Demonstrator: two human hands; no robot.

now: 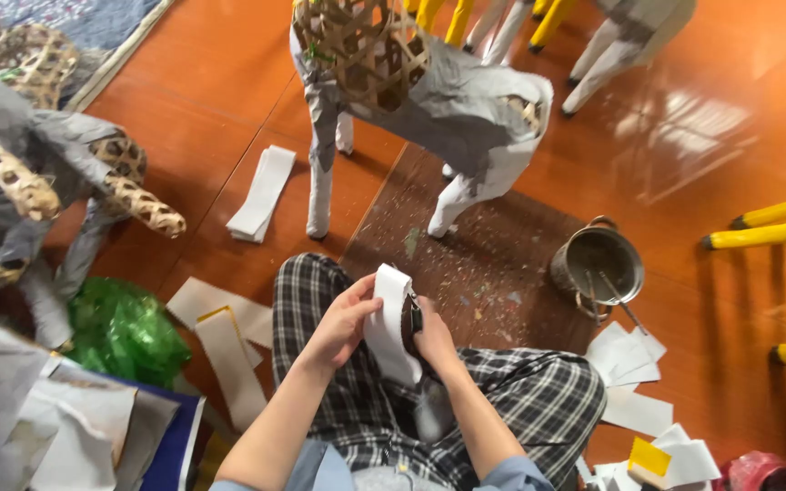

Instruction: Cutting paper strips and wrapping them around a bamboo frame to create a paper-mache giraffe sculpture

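Observation:
My left hand (343, 320) and my right hand (432, 336) both grip a stack of white paper strips (389, 320), held upright over my lap in checked trousers (529, 391). A dark band shows on the strips' right side by my right thumb. Just beyond my hands stands a woven bamboo animal frame (370, 45) partly covered in grey-white paper (475, 109), on paper-wrapped legs.
A metal pot (599, 264) with a stick in it sits at right. Paper strips (264, 193) lie on the orange floor, more sheets (629, 364) at lower right. Another papered bamboo figure (38, 173) and a green bag (125, 329) are at left. Yellow legs (766, 235) stand at right.

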